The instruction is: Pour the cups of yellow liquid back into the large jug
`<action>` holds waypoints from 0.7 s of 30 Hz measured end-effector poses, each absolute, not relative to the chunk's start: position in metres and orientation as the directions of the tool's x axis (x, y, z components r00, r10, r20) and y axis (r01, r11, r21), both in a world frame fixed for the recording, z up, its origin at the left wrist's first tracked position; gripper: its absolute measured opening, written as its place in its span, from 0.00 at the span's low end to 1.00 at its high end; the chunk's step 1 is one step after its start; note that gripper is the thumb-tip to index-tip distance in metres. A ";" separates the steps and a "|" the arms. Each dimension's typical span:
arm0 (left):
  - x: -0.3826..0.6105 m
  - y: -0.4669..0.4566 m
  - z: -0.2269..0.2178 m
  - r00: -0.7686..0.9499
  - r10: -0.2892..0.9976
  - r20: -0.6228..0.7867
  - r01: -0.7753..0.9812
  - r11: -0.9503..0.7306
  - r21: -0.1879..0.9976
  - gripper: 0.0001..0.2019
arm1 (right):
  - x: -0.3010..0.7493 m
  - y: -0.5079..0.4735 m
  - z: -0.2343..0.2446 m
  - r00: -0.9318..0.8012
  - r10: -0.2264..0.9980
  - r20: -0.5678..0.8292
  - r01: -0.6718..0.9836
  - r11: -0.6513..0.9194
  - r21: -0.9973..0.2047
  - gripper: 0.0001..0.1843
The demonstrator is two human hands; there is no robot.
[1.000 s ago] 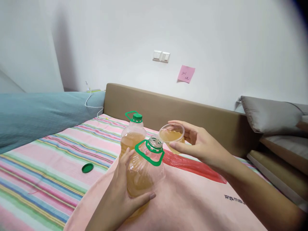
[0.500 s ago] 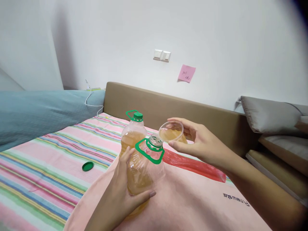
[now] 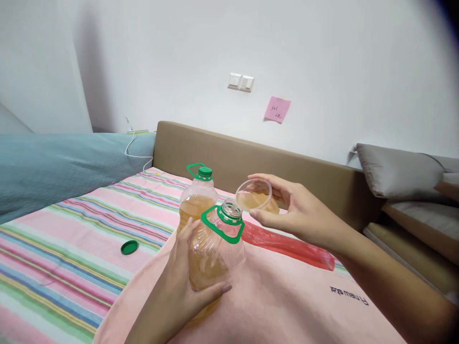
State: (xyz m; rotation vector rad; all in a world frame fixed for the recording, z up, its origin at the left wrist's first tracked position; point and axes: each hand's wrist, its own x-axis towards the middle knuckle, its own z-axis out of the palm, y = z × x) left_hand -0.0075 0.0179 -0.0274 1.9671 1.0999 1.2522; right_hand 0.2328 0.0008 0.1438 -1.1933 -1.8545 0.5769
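My left hand [image 3: 186,286] is wrapped round the body of an uncapped clear bottle [image 3: 215,253] of amber liquid with a green ring handle. My right hand [image 3: 297,210] grips a small clear plastic cup [image 3: 255,196] of the same amber liquid. The cup is tipped toward the bottle's open mouth, its rim touching or just above it. Behind stands a second bottle [image 3: 198,196] with its green cap on. A loose green cap [image 3: 129,247] lies on the striped sheet to the left.
The bottles stand on a pink cloth [image 3: 287,296] over a striped sheet [image 3: 71,248]. A tan headboard [image 3: 251,157] runs behind. A blue-grey blanket [image 3: 53,167] lies left, a grey pillow [image 3: 398,167] right. A white cable [image 3: 134,143] hangs at the back left.
The cup has tilted further toward the bottle's mouth and its liquid level has dropped. My left hand has stayed on the bottle.
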 end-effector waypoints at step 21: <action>-0.006 0.018 -0.027 0.217 0.867 0.448 0.364 -0.498 0.787 0.56 | 0.227 -0.005 0.158 -0.281 0.864 0.417 0.697 0.482 -0.531 0.31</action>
